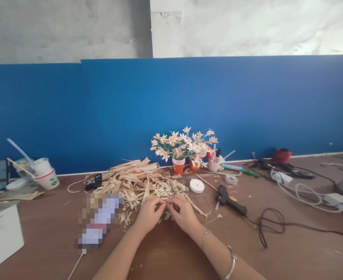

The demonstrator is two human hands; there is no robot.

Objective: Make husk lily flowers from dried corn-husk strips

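My left hand [150, 213] is closed in a pinch, its fingertips almost meeting those of my right hand. A little green shows between the two hands, too small to name. My right hand [183, 212] is also closed, with a thin dark tool [173, 189] held in it; its tip points away from me over the straw-coloured strips. Just beyond both hands lies a heap of dry pale husk strips [139, 177]. Behind the heap, pale handmade flowers [178, 146] on green stems stand in red paper cups [178, 167].
A hot glue gun [231, 200] lies at right, its black cord looping across the table. Near it are a white tape roll [197, 186] and a clear tape roll [231, 179]. A blurred-out phone [101, 221] is at left, with paper cups [47, 179] farther back. A blue partition [171, 97] borders the table.
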